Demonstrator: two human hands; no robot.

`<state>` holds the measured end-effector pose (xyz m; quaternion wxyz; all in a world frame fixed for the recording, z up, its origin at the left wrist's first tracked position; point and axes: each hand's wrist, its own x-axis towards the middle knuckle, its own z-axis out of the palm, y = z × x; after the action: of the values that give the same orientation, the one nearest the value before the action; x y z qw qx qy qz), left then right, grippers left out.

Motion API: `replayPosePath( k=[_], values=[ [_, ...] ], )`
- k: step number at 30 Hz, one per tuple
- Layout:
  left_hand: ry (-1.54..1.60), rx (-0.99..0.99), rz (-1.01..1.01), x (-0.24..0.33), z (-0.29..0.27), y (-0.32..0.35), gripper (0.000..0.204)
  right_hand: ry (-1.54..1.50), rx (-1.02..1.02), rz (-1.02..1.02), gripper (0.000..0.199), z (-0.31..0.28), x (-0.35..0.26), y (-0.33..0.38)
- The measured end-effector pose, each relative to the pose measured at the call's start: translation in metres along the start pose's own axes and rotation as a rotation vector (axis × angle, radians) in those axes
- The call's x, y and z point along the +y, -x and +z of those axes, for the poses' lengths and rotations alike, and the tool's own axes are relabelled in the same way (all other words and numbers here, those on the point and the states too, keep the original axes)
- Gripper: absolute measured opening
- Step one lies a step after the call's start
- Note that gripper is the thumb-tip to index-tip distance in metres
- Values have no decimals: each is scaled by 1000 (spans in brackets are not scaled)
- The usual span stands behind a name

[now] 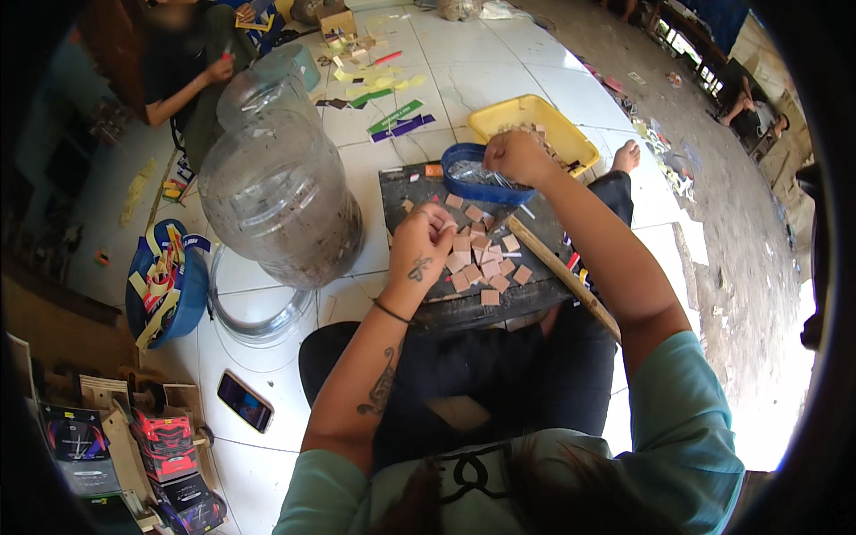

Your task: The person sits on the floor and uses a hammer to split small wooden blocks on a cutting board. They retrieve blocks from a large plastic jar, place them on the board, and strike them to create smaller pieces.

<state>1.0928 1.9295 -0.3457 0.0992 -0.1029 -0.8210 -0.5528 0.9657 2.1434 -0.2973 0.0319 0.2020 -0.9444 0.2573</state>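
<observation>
My left hand (423, 234) is closed in a pinch over a dark board (406, 183), and a small tan square piece (448, 226) shows at its fingertips. Several more tan squares (482, 255) lie loose on the board just right of it. My right hand (517, 159) has its fingers pinched together over a blue tub (486, 191) of thin, shiny, nail-like bits; what it holds, if anything, is hidden. A wooden handle (566, 278), like a hammer's, rests slantwise across the board's right side beneath my right forearm.
Behind the blue tub sits a yellow basin (584, 147) with tan pieces. A large clear plastic jar (276, 196) stands left of the board. Further left are a blue basin (183, 303) of coloured strips and a phone (245, 401). Another person (183, 80) sits at the far left.
</observation>
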Motion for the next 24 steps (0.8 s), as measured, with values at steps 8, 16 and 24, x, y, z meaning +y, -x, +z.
replayPosePath(
  k=[8,16,24],
  values=[
    [79,132,91,23,-16,72,12,-568,115,296,2,-9,-2,14],
    [-133,103,243,15,-11,102,13,-622,41,271,15,6,16,29],
    [-150,101,252,13,-11,101,12,-648,99,239,20,-10,8,30]
  ],
)
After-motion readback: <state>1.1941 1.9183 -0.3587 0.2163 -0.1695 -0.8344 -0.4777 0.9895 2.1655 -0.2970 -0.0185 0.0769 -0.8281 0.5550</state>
